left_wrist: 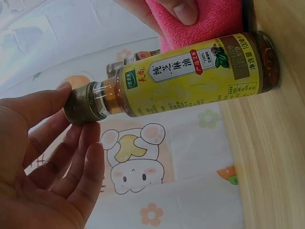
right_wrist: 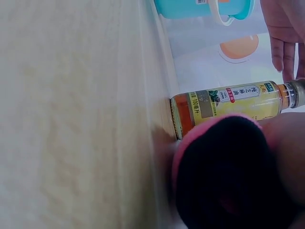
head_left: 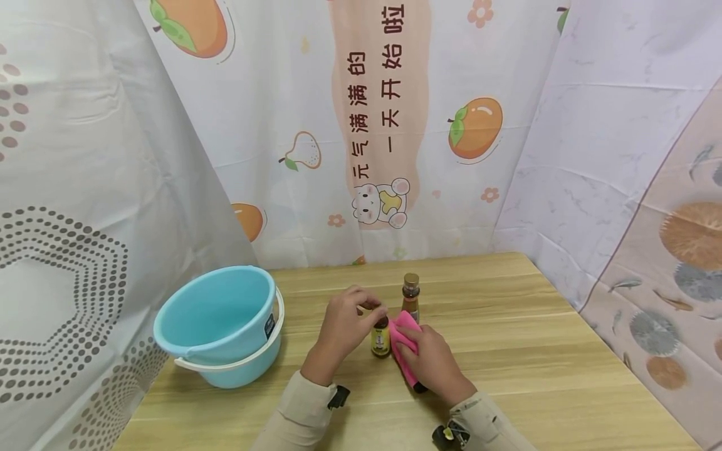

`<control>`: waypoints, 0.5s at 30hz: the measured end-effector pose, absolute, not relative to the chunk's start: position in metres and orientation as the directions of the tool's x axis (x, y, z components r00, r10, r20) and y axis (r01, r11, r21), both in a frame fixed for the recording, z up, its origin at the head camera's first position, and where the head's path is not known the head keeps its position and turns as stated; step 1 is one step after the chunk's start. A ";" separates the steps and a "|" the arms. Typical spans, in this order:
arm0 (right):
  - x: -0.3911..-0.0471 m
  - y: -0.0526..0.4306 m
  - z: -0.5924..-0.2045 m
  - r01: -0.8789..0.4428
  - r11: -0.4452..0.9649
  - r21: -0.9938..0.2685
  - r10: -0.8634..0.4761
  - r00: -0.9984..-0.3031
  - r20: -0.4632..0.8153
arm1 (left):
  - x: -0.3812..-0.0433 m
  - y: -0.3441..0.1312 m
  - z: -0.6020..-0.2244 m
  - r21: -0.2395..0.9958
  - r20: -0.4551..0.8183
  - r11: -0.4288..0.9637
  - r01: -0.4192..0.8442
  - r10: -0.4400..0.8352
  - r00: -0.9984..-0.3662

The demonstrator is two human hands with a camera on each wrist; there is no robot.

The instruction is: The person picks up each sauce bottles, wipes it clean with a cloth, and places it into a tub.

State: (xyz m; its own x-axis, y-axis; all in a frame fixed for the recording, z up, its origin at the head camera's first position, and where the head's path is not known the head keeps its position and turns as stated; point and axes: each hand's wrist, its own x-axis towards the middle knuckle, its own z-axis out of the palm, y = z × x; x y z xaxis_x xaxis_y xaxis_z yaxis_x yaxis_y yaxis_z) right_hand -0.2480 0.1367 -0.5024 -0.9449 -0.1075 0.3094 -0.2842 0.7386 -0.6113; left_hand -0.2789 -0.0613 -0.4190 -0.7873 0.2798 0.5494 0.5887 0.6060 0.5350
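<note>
A small sesame oil bottle (left_wrist: 186,76) with a yellow label stands upright on the table. My left hand (head_left: 345,322) pinches its dark cap (left_wrist: 86,102) between thumb and fingers. Just to the right, my right hand (head_left: 431,363) grips a bunched pink cloth (head_left: 405,341) with a black underside, held close against the bottle's side; whether cloth and glass touch is hard to tell. Behind the cloth stands a second bottle (head_left: 411,294) with a gold-brown cap, its lower part hidden.
A light blue bucket (head_left: 239,374) with a white handle stands at the table's left side. Patterned curtains (head_left: 304,207) hang behind and on both sides of the wooden table (head_left: 507,369).
</note>
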 end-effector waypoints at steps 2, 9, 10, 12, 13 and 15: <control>-0.247 0.136 -0.501 -0.290 0.733 -0.615 -0.102 -0.941 0.321 | -0.279 -0.062 -0.419 0.534 0.553 0.602 0.594 0.282 -0.784; -0.246 0.134 -0.497 -0.360 0.692 -0.626 -0.070 -0.896 0.438 | -0.280 -0.063 -0.419 0.527 0.551 0.600 0.602 0.299 -0.779; -0.247 0.134 -0.497 -0.371 0.683 -0.630 -0.062 -0.888 0.455 | -0.280 -0.063 -0.419 0.528 0.549 0.598 0.602 0.300 -0.780; -0.247 0.135 -0.497 -0.393 0.671 -0.629 -0.054 -0.872 0.487 | -0.280 -0.063 -0.418 0.534 0.545 0.593 0.602 0.302 -0.782; -0.247 0.135 -0.497 -0.405 0.666 -0.627 -0.052 -0.863 0.503 | -0.280 -0.063 -0.418 0.537 0.543 0.592 0.601 0.303 -0.783; -0.247 0.135 -0.496 -0.433 0.653 -0.621 -0.051 -0.844 0.534 | -0.280 -0.063 -0.418 0.548 0.535 0.584 0.598 0.304 -0.788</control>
